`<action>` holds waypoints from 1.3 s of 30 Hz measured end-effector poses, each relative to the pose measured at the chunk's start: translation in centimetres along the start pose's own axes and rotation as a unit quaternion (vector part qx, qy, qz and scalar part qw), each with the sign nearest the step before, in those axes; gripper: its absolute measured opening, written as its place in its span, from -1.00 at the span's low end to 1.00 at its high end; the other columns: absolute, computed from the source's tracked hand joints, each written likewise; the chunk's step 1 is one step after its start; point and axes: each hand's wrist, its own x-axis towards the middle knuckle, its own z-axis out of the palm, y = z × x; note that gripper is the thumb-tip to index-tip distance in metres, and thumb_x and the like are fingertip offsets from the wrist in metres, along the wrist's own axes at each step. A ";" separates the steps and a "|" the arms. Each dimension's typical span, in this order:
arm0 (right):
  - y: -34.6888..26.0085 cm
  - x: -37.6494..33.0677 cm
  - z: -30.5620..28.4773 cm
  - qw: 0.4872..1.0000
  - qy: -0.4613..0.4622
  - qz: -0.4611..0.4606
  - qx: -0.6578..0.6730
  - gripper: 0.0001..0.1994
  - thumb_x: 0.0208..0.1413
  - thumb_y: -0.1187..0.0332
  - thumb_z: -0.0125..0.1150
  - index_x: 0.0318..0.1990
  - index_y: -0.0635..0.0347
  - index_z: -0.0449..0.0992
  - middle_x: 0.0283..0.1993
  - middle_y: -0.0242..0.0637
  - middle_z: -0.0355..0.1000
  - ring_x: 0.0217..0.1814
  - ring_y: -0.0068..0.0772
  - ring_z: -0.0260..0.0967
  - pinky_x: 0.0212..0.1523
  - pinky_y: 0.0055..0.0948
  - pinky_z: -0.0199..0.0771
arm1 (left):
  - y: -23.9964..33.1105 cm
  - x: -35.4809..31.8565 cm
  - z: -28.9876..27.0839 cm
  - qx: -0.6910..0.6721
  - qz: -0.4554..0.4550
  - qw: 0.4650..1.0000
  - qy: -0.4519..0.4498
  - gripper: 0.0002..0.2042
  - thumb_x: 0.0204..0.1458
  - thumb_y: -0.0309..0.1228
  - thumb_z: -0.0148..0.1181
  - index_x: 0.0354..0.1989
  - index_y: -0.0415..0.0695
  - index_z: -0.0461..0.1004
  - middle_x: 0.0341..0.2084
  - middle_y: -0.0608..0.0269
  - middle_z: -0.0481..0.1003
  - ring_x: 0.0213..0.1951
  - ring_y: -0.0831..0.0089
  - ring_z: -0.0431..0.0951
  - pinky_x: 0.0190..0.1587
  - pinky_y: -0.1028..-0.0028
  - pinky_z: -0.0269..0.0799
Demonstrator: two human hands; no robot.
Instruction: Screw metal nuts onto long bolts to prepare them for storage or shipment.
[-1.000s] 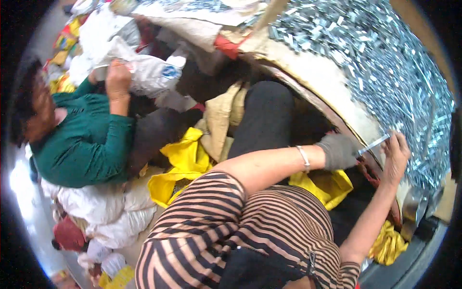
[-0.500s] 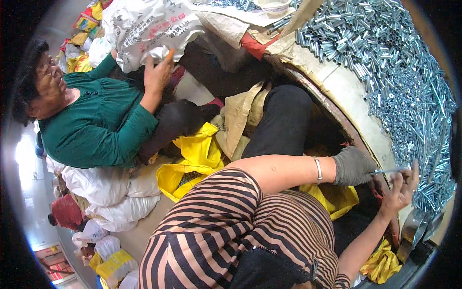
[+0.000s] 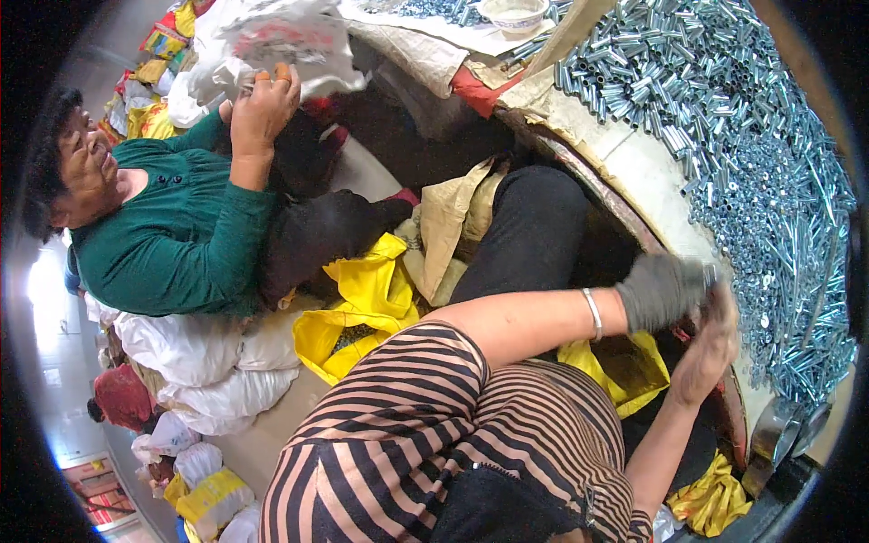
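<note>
My left hand [image 3: 659, 292], in a dark grey glove, is closed at the edge of the work surface. A small shiny metal part [image 3: 710, 272] shows at its fingertips, too blurred to tell its exact kind. Right beside it is my bare right hand [image 3: 709, 351], smeared by motion, its fingers close to the gloved ones. Whether it holds anything cannot be made out. Just beyond both hands lie heaps of loose hardware: small nuts and washers [image 3: 724, 195], long thin bolts [image 3: 797, 317], and short metal sleeves [image 3: 670, 81] farther off.
A curved table rim [image 3: 588, 163] runs along my front. Open yellow sacks [image 3: 625, 371] sit below my arms and to the left [image 3: 339, 339]. A co-worker in green [image 3: 172, 231] handles a white sack [image 3: 290, 45]. A bowl [image 3: 514, 13] stands at the far side.
My right hand has drawn in from the bolts toward my left hand, which has lifted slightly away from me. The co-worker's hand and white sack have shifted left.
</note>
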 end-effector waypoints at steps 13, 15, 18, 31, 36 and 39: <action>0.6 -1.6 -5.4 0.979 0.156 0.098 -0.083 -0.62 0.26 0.15 -0.06 -0.07 0.37 0.39 -0.27 -0.24 0.41 -0.26 -0.53 0.33 -0.22 -0.59 0.35 | 1.9 -1.0 0.0 0.060 0.082 0.994 -0.034 -0.84 -0.05 -0.23 0.09 -0.44 -0.01 0.49 -0.68 0.14 0.46 -0.63 0.12 0.51 -0.60 0.19 0.37; -2.6 -1.0 -1.0 0.975 0.206 0.077 0.039 -0.66 0.27 0.19 -0.06 -0.35 0.32 0.44 -0.43 -0.36 0.31 -0.39 -0.64 0.17 -0.33 -0.64 0.24 | 2.2 -1.4 0.1 0.082 0.093 0.989 -0.075 -0.86 -0.06 -0.25 0.09 -0.47 -0.02 0.50 -0.69 0.13 0.46 -0.65 0.12 0.50 -0.63 0.19 0.36; -1.0 -0.9 -4.3 0.972 0.072 0.067 -0.212 -0.70 0.26 0.21 -0.03 -0.36 0.28 0.44 -0.43 -0.39 0.32 -0.39 -0.67 0.17 -0.36 -0.67 0.20 | 2.4 -2.6 0.4 0.048 0.165 0.984 0.040 -0.87 -0.10 -0.32 0.11 -0.55 -0.05 0.51 -0.73 0.11 0.45 -0.67 0.12 0.49 -0.66 0.21 0.34; -1.5 -4.2 -6.7 0.974 0.090 0.084 -0.191 -0.86 0.22 0.37 -0.01 -0.31 0.23 0.42 -0.46 -0.45 0.32 -0.39 -0.67 0.21 -0.33 -0.67 0.19 | 3.8 -3.5 0.5 0.059 0.194 0.978 -0.045 -0.92 -0.15 -0.38 0.11 -0.57 -0.07 0.47 -0.68 0.12 0.48 -0.61 0.16 0.52 -0.64 0.23 0.35; -2.0 -4.3 -4.4 0.977 0.170 0.052 -0.116 -0.80 0.22 0.35 0.01 -0.46 0.15 0.34 -0.54 -0.51 0.20 -0.52 -0.72 0.11 -0.51 -0.67 0.11 | 4.4 -3.7 0.1 0.091 0.210 0.971 -0.062 -0.90 -0.14 -0.33 0.13 -0.52 -0.07 0.47 -0.67 0.17 0.48 -0.61 0.15 0.52 -0.65 0.24 0.34; -1.5 -4.8 -6.4 0.974 0.115 0.107 -0.165 -0.75 0.22 0.32 0.02 -0.52 0.09 0.28 -0.60 -0.56 0.12 -0.60 -0.77 0.01 -0.63 -0.67 -0.02 | 4.6 -3.9 0.4 0.076 0.195 0.973 -0.096 -0.88 -0.14 -0.31 0.14 -0.57 -0.04 0.51 -0.71 0.15 0.48 -0.66 0.16 0.50 -0.68 0.21 0.28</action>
